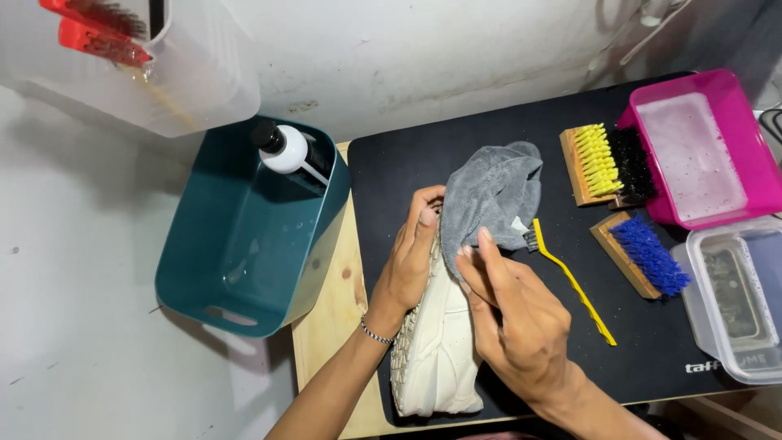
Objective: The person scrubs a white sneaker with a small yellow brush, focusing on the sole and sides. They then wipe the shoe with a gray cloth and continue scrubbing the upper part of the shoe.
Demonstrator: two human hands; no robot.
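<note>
The person had a cream-white shoe (436,350) lying on the black mat (489,138), its toe end pointing away from them and half covered by a grey cloth (491,195). The left hand (410,261) was curled around the shoe's left side, thumb up against the cloth, gripping it firmly. The right hand (513,314) had its fingers nearly flat, pressing the cloth down onto the shoe. Just beside the cloth lay a thin yellow brush (570,281), and farther right a yellow-bristled brush (593,163) and a blue-bristled brush (643,254). A pink tub (753,143) sat at the mat's far right, a clear container (692,297) below it. A teal bin (244,236) holding a bottle (285,148) stood to the left.
</note>
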